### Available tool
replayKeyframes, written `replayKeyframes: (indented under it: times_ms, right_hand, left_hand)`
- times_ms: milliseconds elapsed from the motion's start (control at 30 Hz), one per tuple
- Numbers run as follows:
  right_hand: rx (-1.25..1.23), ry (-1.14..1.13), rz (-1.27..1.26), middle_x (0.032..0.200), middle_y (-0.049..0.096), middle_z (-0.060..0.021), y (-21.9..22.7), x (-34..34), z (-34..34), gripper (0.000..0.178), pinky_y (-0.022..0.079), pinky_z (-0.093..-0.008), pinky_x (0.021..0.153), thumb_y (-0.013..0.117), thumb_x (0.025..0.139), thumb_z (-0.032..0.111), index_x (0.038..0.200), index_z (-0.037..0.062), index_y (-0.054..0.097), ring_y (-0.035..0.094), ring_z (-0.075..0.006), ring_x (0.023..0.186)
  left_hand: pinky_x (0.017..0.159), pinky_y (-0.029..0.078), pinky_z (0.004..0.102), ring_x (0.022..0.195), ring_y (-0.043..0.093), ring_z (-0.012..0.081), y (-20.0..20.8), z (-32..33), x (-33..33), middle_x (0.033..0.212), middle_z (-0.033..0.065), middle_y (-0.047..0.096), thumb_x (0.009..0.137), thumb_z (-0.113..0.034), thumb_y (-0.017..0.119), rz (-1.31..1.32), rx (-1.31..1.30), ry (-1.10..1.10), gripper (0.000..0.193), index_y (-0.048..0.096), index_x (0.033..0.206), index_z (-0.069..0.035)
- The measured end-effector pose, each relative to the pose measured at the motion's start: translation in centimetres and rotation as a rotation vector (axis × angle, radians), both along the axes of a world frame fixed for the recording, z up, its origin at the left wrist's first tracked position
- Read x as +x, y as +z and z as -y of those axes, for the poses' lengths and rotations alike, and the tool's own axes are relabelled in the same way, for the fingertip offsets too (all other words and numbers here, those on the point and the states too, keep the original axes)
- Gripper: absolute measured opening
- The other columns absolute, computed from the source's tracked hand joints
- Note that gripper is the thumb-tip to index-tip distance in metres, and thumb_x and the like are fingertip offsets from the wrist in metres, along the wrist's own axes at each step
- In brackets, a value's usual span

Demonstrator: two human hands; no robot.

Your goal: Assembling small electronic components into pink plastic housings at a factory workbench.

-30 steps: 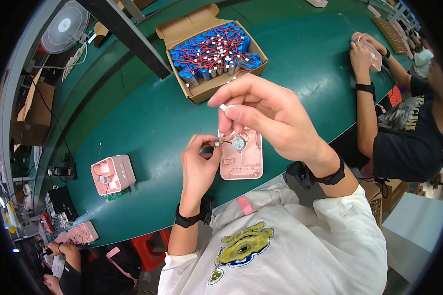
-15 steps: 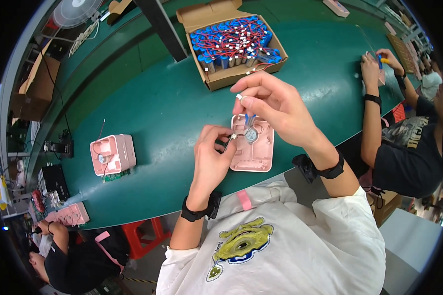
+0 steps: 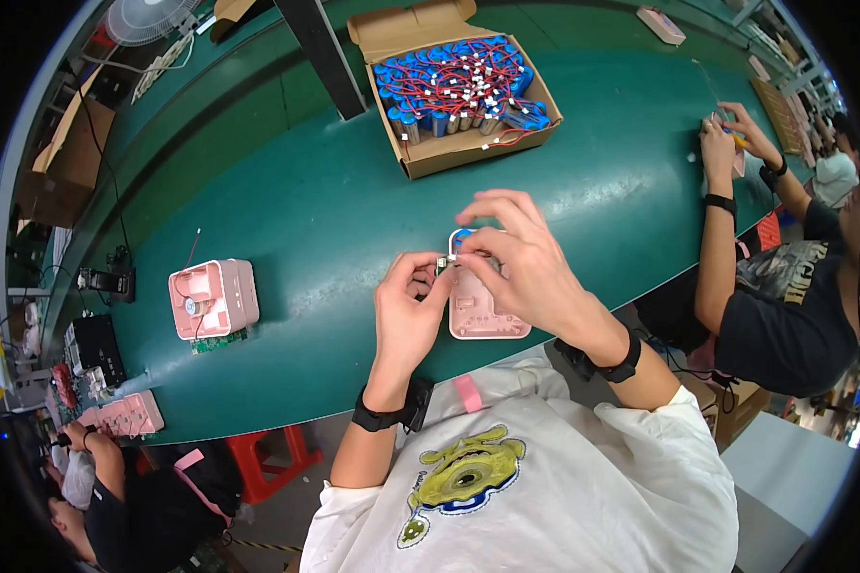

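connector (image 3: 453, 259) pinched in right hand (image 3: 535, 275), at or just right of small board (image 3: 441, 265) gripped in left hand (image 3: 408, 298); contact unclear. pink shell (image 3: 485, 323) beneath, long axis fore-and-aft, right hand nearer.

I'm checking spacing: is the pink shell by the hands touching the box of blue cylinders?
Apart: the head view shows green tabletop between the pink shell and the box.

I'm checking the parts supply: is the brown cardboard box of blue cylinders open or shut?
Open: the brown cardboard box has its lid flap folded back, exposing blue cylinders.
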State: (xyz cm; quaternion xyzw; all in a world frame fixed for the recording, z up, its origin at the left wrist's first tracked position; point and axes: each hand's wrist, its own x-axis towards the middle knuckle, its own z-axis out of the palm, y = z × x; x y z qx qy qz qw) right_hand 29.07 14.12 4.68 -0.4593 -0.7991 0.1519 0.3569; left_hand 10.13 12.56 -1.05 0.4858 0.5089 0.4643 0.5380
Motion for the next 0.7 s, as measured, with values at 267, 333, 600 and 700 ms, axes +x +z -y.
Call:
replayKeyframes:
  times_ms: [267,333,600,700]
  right_hand:
    - [-0.035,-0.025,-0.055,0.148,0.057,-0.0199,-1.7,-0.5,0.5,0.008,0.036,-0.0569,0.117,0.076,0.084,0.002,0.086,-0.0029,0.069,0.043,-0.0432,0.146]
    - [-0.054,-0.017,-0.065,0.149,0.057,-0.0201,-1.7,-0.3,0.3,0.009,0.036,-0.057,0.118,0.076,0.084,0.002,0.086,-0.0027,0.069,0.043,-0.0433,0.146]
    - [-0.109,-0.038,-0.067,0.149,0.056,-0.021,-0.3,-0.3,0.6,0.008,0.036,-0.057,0.118,0.074,0.083,-0.001,0.087,-0.003,0.067,0.041,-0.0442,0.148]
    - [-0.086,-0.053,-0.069,0.149,0.057,-0.02,0.4,-0.7,0.7,0.008,0.036,-0.0561,0.119,0.072,0.083,-0.004,0.088,-0.0028,0.066,0.04,-0.0441,0.15]
  left_hand:
    - [0.074,0.056,0.0245,0.082,0.066,0.0113,0.4,-0.1,0.4,0.1,0.0061,0.065,0.093,0.004,0.075,-0.228,0.199,-0.035,0.016,0.07,0.109,0.007]
    - [0.071,0.056,0.026,0.079,0.066,0.0129,0.9,-0.2,0.6,0.098,0.0073,0.065,0.092,0.004,0.075,-0.252,0.231,-0.028,0.017,0.071,0.108,0.006]
    - [0.062,0.054,0.0322,0.069,0.065,0.0204,3.1,0.6,1.6,0.092,0.0111,0.063,0.088,0.006,0.076,-0.514,0.494,0.028,0.02,0.073,0.107,0.005]
    - [0.061,0.051,0.0306,0.067,0.062,0.018,4.0,0.7,2.0,0.089,0.01,0.062,0.085,0.009,0.077,-0.578,0.543,0.058,0.022,0.073,0.107,0.007]
